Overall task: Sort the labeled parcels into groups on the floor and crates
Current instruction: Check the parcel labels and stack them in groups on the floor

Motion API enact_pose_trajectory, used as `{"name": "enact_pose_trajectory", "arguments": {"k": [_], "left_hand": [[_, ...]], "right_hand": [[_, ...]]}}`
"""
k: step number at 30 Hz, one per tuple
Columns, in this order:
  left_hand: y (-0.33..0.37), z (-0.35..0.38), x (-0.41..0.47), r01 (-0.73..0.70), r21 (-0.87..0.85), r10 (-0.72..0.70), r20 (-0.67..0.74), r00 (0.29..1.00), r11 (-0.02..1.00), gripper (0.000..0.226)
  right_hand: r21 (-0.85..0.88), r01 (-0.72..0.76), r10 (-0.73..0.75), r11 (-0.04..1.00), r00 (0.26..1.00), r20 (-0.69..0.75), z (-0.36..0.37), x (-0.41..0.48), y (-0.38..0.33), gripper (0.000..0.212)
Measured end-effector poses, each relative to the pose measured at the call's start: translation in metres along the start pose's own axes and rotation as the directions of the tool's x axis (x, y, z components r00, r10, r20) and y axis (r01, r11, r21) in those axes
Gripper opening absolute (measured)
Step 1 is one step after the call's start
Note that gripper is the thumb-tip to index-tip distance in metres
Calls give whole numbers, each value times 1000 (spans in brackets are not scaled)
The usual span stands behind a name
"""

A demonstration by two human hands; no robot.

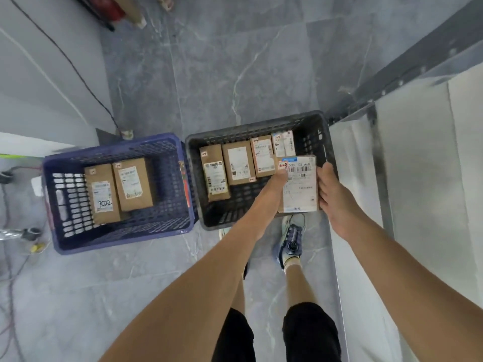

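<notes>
1. The person holds one labeled parcel [300, 188] with both hands, up over the near right part of the black crate [257, 124]. It's a flat cardboard box with a big white shipping label facing up.
2. Left hand [275, 185] has its grip on the parcel's left edge, thumb on top right by a small red-bordered sticker [283, 165] that reads something like "1-3".
3. Right hand [332, 190] has its grip on the right edge, thumb lying along that side. Fingers underneath are hidden, so can't say how they sit.
4. Inside the black crate there's a row along the far wall: three brown boxes [238, 163] side by side, plus a smaller white packet [283, 143] at the right end. All labels up.
5. The blue crate [170, 178] sits just beside the black one on its left, sides touching or nearly so. Two brown parcels [133, 184] lie next to each other in it, and the left one has handwriting on its label.
6. Both crates are on the grey marble-look floor [235, 61]. One sneaker [291, 239] shows below the held parcel, and cables [78, 74] trail along the left.
</notes>
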State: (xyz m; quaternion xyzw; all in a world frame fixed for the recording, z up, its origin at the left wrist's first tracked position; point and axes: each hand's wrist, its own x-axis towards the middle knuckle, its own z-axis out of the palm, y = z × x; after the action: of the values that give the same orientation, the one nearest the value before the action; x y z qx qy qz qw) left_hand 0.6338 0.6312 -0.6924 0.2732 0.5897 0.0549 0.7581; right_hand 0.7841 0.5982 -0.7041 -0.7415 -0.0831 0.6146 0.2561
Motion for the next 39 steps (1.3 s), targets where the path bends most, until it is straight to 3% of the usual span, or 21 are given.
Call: {"name": "enact_pose_trajectory", "arguments": {"k": [7, 14, 26, 31, 35, 39], "left_hand": [[-63, 11, 129, 43, -2, -43, -33, 999, 999, 59], [-102, 12, 198, 103, -29, -104, -11, 995, 994, 61], [-127, 27, 252, 173, 14, -173, 24, 985, 985, 66], [-135, 33, 263, 186, -9, -187, -30, 982, 982, 70], [-146, 31, 284, 223, -27, -224, -60, 973, 975, 91], [-139, 27, 298, 235, 37, -233, -50, 971, 971, 78]], "right_hand": [[-24, -79, 80, 997, 997, 22, -12, 128, 54, 46], [-58, -163, 163, 985, 987, -3, -15, 198, 92, 35], [-106, -233, 229, 967, 972, -50, -26, 260, 112, 49], [-103, -226, 220, 969, 973, -68, -31, 267, 125, 46], [-117, -226, 226, 967, 974, -13, -23, 272, 127, 48], [-129, -240, 238, 962, 971, -27, -19, 285, 126, 53]]}}
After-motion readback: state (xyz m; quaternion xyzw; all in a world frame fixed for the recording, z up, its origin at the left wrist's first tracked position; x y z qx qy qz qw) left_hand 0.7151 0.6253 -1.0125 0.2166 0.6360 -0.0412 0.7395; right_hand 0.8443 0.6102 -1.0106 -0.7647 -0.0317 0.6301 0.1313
